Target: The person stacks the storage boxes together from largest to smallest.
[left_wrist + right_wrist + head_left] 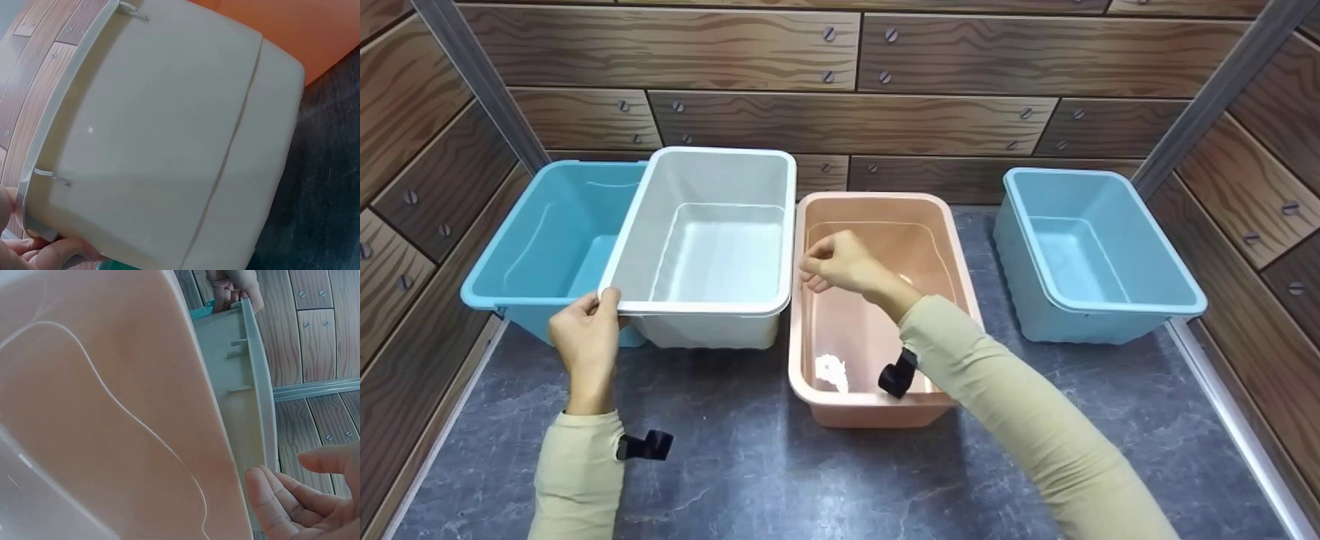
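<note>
Thumb and fingers of the left hand (585, 330) gripped the white bin (705, 328) at its near left rim corner; the left wrist view cut off most of that hand. The bin hid the right side of the teal bin (536, 232); whether its base touched the worktop (720, 480) could not be told. The right hand (844, 262), empty and loosely curled, hung over the peach bin (877, 416), near the white rim. Its sleeve (997, 367), cut off below, covered part of the peach interior, where a bright patch (831, 371) was hard to make out.
</note>
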{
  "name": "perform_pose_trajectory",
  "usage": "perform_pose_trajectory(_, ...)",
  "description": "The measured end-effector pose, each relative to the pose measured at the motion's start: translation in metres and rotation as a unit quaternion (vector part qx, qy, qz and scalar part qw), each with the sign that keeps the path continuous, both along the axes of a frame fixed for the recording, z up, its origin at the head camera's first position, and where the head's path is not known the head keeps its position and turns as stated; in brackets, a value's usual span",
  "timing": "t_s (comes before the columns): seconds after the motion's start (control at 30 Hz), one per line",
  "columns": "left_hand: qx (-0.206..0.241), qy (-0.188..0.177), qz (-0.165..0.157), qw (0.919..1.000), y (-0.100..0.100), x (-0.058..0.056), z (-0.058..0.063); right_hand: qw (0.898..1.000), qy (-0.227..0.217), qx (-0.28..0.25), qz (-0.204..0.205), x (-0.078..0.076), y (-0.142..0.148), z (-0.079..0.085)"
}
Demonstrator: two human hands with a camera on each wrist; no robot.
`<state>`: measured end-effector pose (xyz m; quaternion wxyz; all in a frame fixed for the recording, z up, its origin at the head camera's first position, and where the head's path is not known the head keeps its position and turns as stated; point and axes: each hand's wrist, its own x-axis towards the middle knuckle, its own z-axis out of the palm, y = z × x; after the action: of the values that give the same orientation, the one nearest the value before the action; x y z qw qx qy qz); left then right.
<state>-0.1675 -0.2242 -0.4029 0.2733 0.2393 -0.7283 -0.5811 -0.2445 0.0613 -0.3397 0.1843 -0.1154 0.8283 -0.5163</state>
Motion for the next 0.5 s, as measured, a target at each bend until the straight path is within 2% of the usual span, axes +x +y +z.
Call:
perform_pose_trajectory(0.1, -0.008, -0.004, 0.001, 1.0000, 0.000, 0.001, 0.000, 1.000, -0.007, -0.005, -0.008, 0.000, -0.003, -0.001)
perform_pose_trajectory(0.3, 0.005, -0.004, -0.003, 1.0000, -0.002, 0.002, 0.001, 0.998, -0.033, -0.034, -0.037, -0.003, -0.009, -0.005)
perform_pose_trajectory(0.5, 0.005, -0.015, -0.003, 0.9999, -0.004, 0.004, 0.002, 0.996, -0.036, -0.044, -0.070, -0.007, -0.014, -0.006)
